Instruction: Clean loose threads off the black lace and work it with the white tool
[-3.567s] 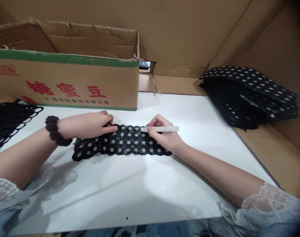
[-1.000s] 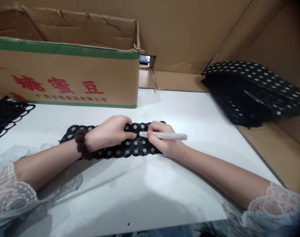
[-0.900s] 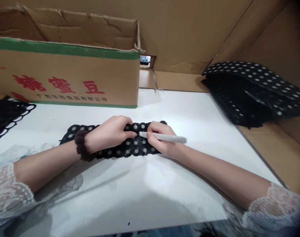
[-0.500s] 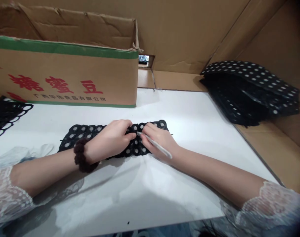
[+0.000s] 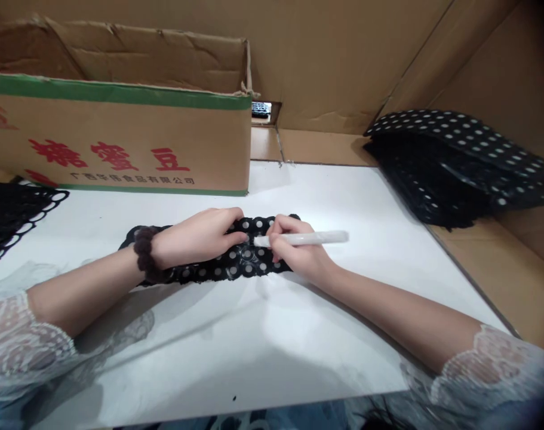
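A black strip of lace-like fabric with white dots [image 5: 231, 270] lies on the white table before me, its outline scalloped. My left hand [image 5: 204, 236] rests over its middle, with the thumb and bent fingers gripping the fabric. In my right hand [image 5: 298, 245] is a white pen-shaped tool [image 5: 320, 237], pinched between thumb and fingers. The tool lies nearly level, its tip over the strip close to my left thumb. Whether the tip touches the fabric I cannot tell. Both hands hide part of the strip.
An open cardboard box [image 5: 164, 131] with a green border and red lettering stands at the back left. Black looped lace [image 5: 16, 215] lies at the left edge. Folded black dotted fabric [image 5: 460, 161] is piled at the right, against cardboard walls [image 5: 325, 60].
The white tool has swung from slanting down to the right to nearly level. My right hand has turned and opened up slightly. The strip has shifted a little beneath my left hand.
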{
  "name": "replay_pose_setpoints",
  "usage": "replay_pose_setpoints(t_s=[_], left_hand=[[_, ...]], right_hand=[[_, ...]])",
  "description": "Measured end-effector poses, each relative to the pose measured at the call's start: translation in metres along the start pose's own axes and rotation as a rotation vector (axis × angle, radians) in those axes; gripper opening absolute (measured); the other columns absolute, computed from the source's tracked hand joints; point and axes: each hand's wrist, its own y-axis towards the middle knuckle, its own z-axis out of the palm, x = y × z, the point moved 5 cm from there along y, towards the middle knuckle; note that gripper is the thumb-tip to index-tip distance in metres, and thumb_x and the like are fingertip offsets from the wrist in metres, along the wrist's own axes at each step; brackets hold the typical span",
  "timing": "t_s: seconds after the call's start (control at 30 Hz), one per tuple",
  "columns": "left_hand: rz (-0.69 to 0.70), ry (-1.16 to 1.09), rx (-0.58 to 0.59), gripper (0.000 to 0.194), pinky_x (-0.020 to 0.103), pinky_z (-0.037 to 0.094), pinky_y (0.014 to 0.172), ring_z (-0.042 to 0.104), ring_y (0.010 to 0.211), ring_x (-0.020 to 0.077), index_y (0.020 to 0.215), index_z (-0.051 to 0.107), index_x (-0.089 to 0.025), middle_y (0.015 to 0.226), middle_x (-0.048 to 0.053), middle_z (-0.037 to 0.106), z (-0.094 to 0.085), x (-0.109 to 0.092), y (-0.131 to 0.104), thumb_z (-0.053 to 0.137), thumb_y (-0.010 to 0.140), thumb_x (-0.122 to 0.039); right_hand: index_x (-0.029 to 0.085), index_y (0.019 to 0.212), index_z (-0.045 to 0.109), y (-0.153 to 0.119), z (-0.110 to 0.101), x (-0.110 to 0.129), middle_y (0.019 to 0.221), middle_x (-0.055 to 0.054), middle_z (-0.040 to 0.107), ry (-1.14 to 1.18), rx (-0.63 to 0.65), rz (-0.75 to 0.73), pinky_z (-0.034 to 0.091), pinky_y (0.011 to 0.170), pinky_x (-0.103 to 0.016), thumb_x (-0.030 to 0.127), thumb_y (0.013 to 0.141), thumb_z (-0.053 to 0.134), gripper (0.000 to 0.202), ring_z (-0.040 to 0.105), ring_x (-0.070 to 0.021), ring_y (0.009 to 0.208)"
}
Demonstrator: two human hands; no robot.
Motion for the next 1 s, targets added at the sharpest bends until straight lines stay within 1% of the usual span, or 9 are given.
replay_pose_setpoints(t_s=[0.1, 0.17, 0.2, 0.3, 0.4, 0.5, 0.67, 0.83, 1.0], left_hand=[[-0.014, -0.029, 0.086, 0.040, 0.024, 0.032, 0.053, 0.054, 0.065, 0.0180, 0.083, 0.052, -0.020, 0.077, 0.002, 0.060, -0.002, 0.003, 0.003, 0.051, 0.066, -0.057], [-0.015, -0.017, 0.115, 0.046, 0.024, 0.031, 0.050, 0.054, 0.063, 0.0179, 0.084, 0.054, -0.020, 0.076, 0.002, 0.060, -0.002, 0.004, 0.006, 0.058, 0.058, -0.058], [-0.012, -0.003, 0.123, 0.046, 0.024, 0.030, 0.050, 0.054, 0.062, 0.0177, 0.083, 0.055, -0.020, 0.074, 0.002, 0.060, -0.002, 0.005, 0.007, 0.060, 0.056, -0.057], [-0.010, 0.038, 0.164, 0.041, 0.024, 0.029, 0.048, 0.052, 0.055, 0.0165, 0.073, 0.055, -0.019, 0.065, 0.002, 0.060, 0.000, 0.006, 0.012, 0.058, 0.058, -0.057], [-0.018, 0.044, 0.214, 0.038, 0.024, 0.028, 0.045, 0.049, 0.049, 0.0151, 0.066, 0.055, -0.019, 0.058, 0.001, 0.058, 0.001, 0.006, 0.014, 0.058, 0.058, -0.057], [-0.026, 0.033, 0.266, 0.039, 0.024, 0.027, 0.044, 0.048, 0.048, 0.0143, 0.065, 0.057, -0.019, 0.056, 0.001, 0.058, 0.001, 0.005, 0.015, 0.056, 0.059, -0.057], [-0.044, 0.002, 0.347, 0.039, 0.023, 0.030, 0.047, 0.050, 0.050, 0.0142, 0.068, 0.061, -0.020, 0.058, 0.000, 0.060, 0.002, 0.007, 0.018, 0.055, 0.060, -0.057], [-0.045, -0.003, 0.369, 0.040, 0.022, 0.033, 0.048, 0.051, 0.052, 0.0137, 0.073, 0.061, -0.020, 0.061, -0.002, 0.061, 0.002, 0.008, 0.016, 0.056, 0.060, -0.057], [-0.025, -0.023, 0.317, 0.037, 0.019, 0.035, 0.052, 0.053, 0.059, 0.0127, 0.078, 0.059, -0.020, 0.067, -0.005, 0.062, -0.001, 0.005, 0.010, 0.053, 0.066, -0.055]], right_hand=[[0.018, 0.054, 0.033, 0.005, 0.002, -0.003, 0.057, 0.002, 0.044, -0.020, 0.029, -0.014, 0.034, 0.053, -0.025, 0.013, 0.072, 0.043, 0.021, 0.043, -0.0100, 0.055], [0.018, 0.053, 0.034, 0.006, 0.002, -0.001, 0.062, 0.001, 0.046, -0.076, 0.033, -0.065, 0.036, 0.059, -0.027, 0.013, 0.070, 0.043, 0.020, 0.045, -0.0113, 0.061], [0.018, 0.053, 0.036, 0.006, 0.002, 0.000, 0.066, 0.000, 0.047, -0.103, 0.030, -0.087, 0.037, 0.062, -0.028, 0.013, 0.070, 0.044, 0.019, 0.046, -0.0119, 0.064], [0.017, 0.053, 0.038, 0.006, 0.001, 0.001, 0.073, -0.002, 0.047, -0.140, 0.019, -0.106, 0.038, 0.067, -0.029, 0.014, 0.071, 0.044, 0.019, 0.048, -0.0130, 0.070], [0.017, 0.053, 0.037, 0.005, 0.001, 0.002, 0.074, -0.001, 0.045, -0.149, 0.028, -0.108, 0.038, 0.068, -0.029, 0.014, 0.072, 0.044, 0.020, 0.048, -0.0130, 0.070], [0.017, 0.053, 0.036, 0.006, 0.001, 0.003, 0.073, -0.001, 0.045, -0.141, 0.033, -0.118, 0.038, 0.068, -0.029, 0.013, 0.071, 0.044, 0.021, 0.047, -0.0130, 0.070], [0.017, 0.050, 0.036, 0.006, 0.001, 0.001, 0.073, -0.002, 0.045, -0.099, 0.032, -0.095, 0.038, 0.068, -0.029, 0.012, 0.071, 0.043, 0.023, 0.048, -0.0130, 0.072], [0.018, 0.049, 0.036, 0.006, 0.000, 0.002, 0.072, -0.002, 0.044, -0.095, 0.031, -0.094, 0.039, 0.068, -0.029, 0.011, 0.071, 0.043, 0.023, 0.049, -0.0138, 0.074], [0.018, 0.054, 0.036, 0.005, 0.003, 0.004, 0.076, -0.003, 0.044, -0.133, 0.067, -0.118, 0.039, 0.071, -0.029, 0.013, 0.075, 0.042, 0.023, 0.049, -0.0145, 0.077]])
